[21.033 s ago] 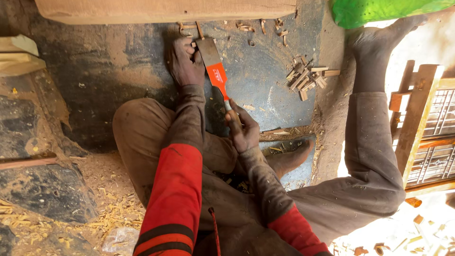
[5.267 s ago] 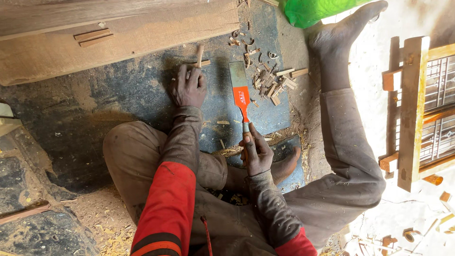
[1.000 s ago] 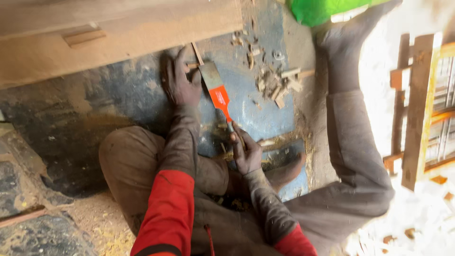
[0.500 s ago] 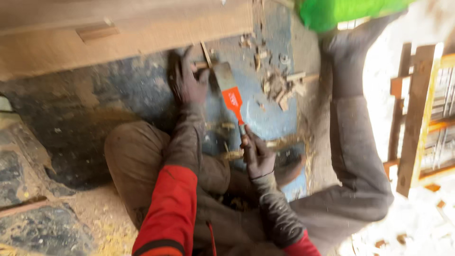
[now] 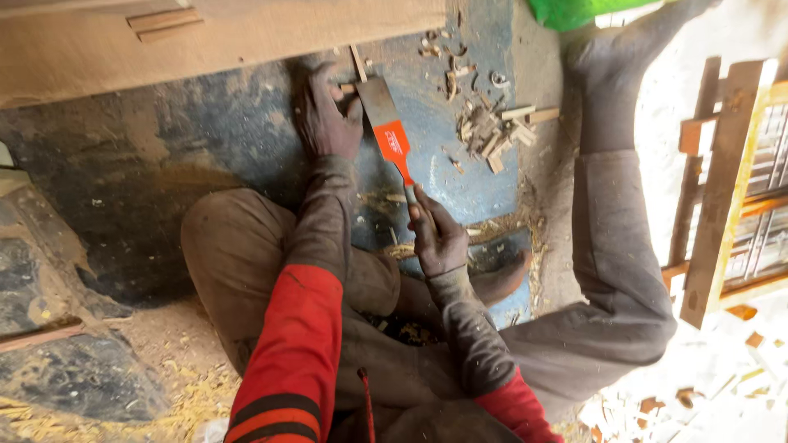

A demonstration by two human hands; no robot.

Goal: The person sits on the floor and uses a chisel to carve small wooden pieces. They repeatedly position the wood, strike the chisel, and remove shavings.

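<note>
My right hand [image 5: 437, 235] grips the handle of a wide chisel [image 5: 386, 127] with an orange collar and a flat grey blade. The blade points away from me, its edge against a thin wooden stick [image 5: 358, 62] on the blue-painted ground. My left hand [image 5: 326, 115] presses down on that stick just left of the blade, fingers curled over it. I sit on the ground with my left knee bent up and my right leg stretched out to the right.
A long pale wooden plank [image 5: 230, 41] lies across the top, with short sticks [image 5: 164, 20] on it. Wood offcuts [image 5: 492, 135] are scattered right of the chisel. A wooden frame [image 5: 722, 189] stands at the right. Sawdust [image 5: 172, 394] covers the ground at lower left.
The chisel blade has come back down beside my left hand onto the stick, after being lifted a little half a second ago. My left hand has stayed on the stick.
</note>
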